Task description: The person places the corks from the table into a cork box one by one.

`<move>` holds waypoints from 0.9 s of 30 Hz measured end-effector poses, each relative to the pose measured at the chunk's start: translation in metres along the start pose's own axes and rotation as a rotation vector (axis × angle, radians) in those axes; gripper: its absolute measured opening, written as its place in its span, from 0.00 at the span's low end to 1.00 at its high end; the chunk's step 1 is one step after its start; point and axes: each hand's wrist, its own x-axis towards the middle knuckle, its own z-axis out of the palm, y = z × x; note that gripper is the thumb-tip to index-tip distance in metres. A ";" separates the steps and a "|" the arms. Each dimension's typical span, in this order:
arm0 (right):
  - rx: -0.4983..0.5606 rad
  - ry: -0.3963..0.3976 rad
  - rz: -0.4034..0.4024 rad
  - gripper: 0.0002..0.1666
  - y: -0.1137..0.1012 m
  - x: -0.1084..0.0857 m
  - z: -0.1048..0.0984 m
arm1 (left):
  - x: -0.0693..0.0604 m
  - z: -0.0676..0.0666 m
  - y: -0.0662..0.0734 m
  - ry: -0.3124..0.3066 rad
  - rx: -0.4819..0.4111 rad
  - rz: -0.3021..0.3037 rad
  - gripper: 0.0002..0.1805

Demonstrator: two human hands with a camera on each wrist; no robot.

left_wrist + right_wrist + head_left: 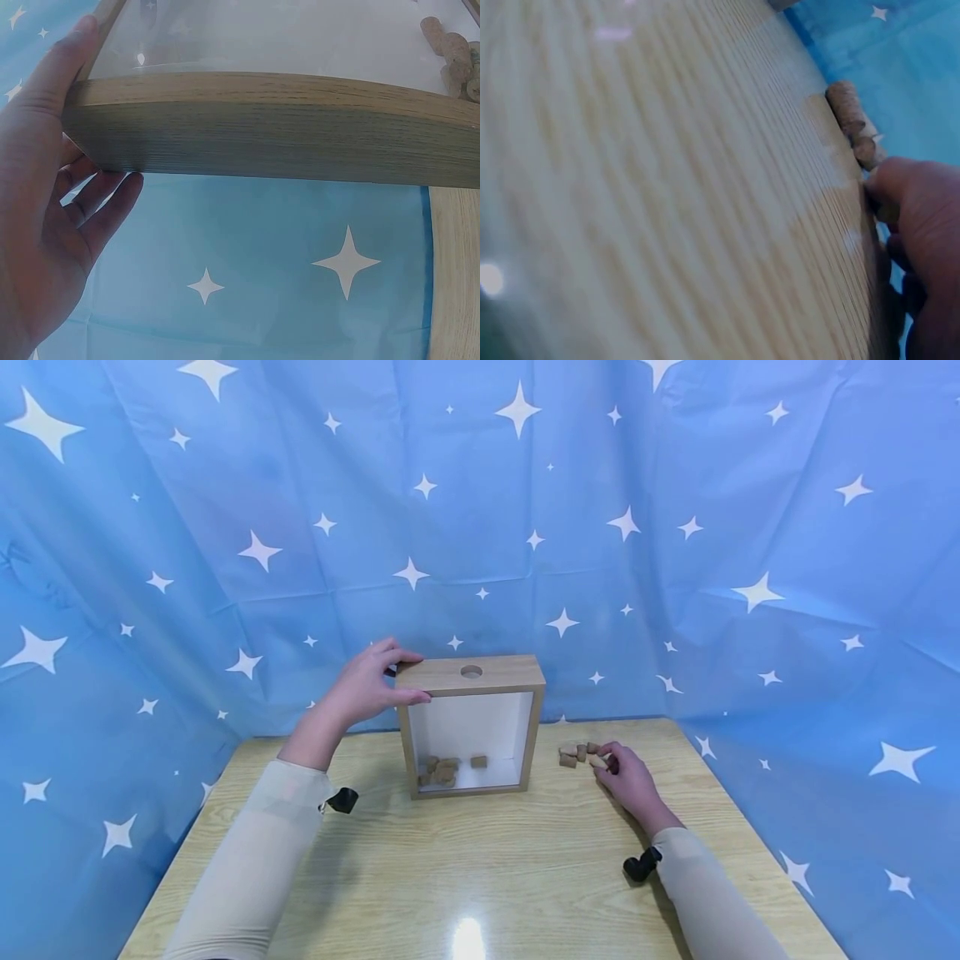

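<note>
A wooden frame box (533,727) with a clear front and a round hole in its top stands upright on the table. Corks (446,768) lie at its bottom left. My left hand (367,685) grips the box's upper left corner, thumb in front; the left wrist view shows the hand (52,202) at the box's edge (270,142). To the right of the box is a small pile of corks (567,761). My right hand (630,785) has its thumb and fingers round a cork (597,762) at that pile; in the right wrist view the hand (930,225) largely hides it, beside other corks (845,107).
The light wood table (450,860) reaches back to a blue curtain (480,527) with white stars, which also hangs along both sides. A black wrist device (342,800) is at the left sleeve and another (642,865) at the right.
</note>
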 end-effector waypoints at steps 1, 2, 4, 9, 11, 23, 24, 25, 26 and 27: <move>0.006 -0.001 0.003 0.15 0.000 0.000 0.000 | 0.000 0.000 0.000 0.001 0.000 -0.001 0.42; 0.012 -0.001 0.008 0.15 -0.001 -0.001 0.000 | 0.000 0.000 0.000 0.000 0.000 -0.001 0.42; 0.025 0.001 0.011 0.15 -0.001 -0.001 0.000 | 0.001 0.001 -0.001 0.000 0.003 -0.002 0.41; 0.065 0.033 0.018 0.15 0.000 -0.003 -0.001 | 0.001 0.001 -0.001 0.000 0.003 -0.002 0.42; 0.086 0.051 0.023 0.15 0.001 -0.005 -0.002 | 0.001 0.001 -0.002 -0.001 0.004 -0.001 0.43; 0.217 0.074 -0.011 0.19 -0.034 0.000 -0.020 | 0.001 0.001 -0.003 -0.004 -0.009 0.003 0.43; 0.216 0.078 -0.022 0.20 -0.039 0.001 -0.022 | 0.001 0.001 -0.003 -0.004 -0.007 0.003 0.43; 0.219 0.081 -0.034 0.20 -0.045 0.003 -0.024 | 0.001 0.001 -0.003 -0.004 -0.006 0.004 0.43; 0.219 0.087 -0.045 0.19 -0.051 0.004 -0.026 | 0.002 0.001 -0.003 -0.004 -0.006 0.005 0.43; 0.220 0.090 -0.055 0.18 -0.058 0.005 -0.028 | 0.002 0.001 -0.003 -0.003 -0.005 0.006 0.43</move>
